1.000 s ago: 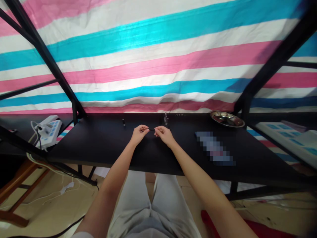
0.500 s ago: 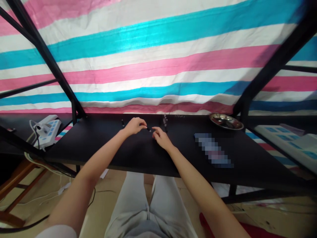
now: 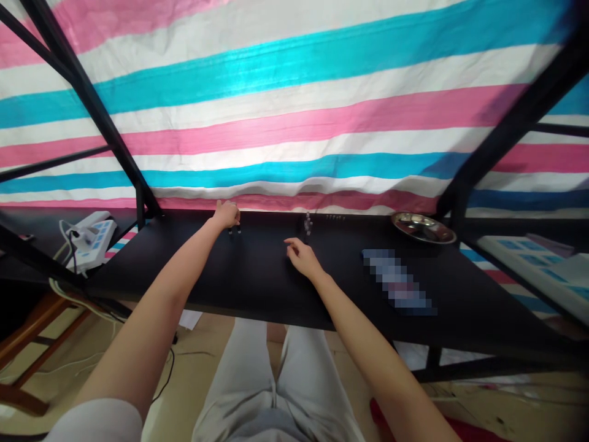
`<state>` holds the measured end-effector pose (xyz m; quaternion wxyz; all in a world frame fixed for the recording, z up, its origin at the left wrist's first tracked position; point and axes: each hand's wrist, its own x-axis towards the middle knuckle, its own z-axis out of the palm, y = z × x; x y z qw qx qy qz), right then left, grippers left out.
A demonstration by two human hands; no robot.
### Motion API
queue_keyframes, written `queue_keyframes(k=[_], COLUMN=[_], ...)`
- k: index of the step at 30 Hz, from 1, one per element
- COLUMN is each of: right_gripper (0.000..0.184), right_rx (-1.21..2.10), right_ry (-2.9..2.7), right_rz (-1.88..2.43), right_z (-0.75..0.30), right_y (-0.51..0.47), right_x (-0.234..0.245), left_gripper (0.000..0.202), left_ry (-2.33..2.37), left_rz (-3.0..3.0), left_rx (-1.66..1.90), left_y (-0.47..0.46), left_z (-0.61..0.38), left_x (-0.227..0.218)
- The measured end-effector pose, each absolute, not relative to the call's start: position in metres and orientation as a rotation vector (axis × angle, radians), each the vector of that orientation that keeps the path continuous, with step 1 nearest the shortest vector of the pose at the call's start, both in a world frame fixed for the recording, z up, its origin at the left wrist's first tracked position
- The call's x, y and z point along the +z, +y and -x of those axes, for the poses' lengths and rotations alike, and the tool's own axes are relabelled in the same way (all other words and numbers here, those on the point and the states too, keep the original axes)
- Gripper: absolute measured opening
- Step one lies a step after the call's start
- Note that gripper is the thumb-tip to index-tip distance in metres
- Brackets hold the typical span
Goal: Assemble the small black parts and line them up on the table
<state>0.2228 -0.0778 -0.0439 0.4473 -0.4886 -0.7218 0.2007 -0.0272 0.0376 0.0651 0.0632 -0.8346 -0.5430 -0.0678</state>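
My left hand (image 3: 226, 215) reaches to the far edge of the black table (image 3: 257, 276), fingers curled down over two small dark upright pieces (image 3: 234, 231); it seems to pinch one, though the grip is tiny and hard to read. My right hand (image 3: 301, 258) rests on the tabletop near the middle, fingers loosely bent with nothing visible in them. A little beyond it stands a small cluster of clear and dark pieces (image 3: 307, 224).
A metal dish (image 3: 422, 227) sits at the table's far right, a blurred flat object (image 3: 398, 277) nearer in. A row of tiny parts (image 3: 334, 217) lies by the striped tarp. A white power strip (image 3: 89, 238) with cables is at left. Black frame bars slant on both sides.
My hands held a small dark piece between them a second ago. The left hand carried it away to the far left of the table; the right hand sank to the tabletop.
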Motion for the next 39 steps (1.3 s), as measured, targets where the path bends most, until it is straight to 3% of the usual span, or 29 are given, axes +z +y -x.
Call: queue_keyframes(k=[39], right_gripper=[0.026], right_rx=[0.493], right_ry=[-1.773], right_rz=[1.235], right_z=[-0.2241], right_y=[-0.077], right_x=[-0.0445], left_gripper=[0.007], left_ry=[-1.717], left_rz=[2.48], left_rx=[-0.174], left_y=[0.0369], left_z=[0.0328], left_x=[0.0654])
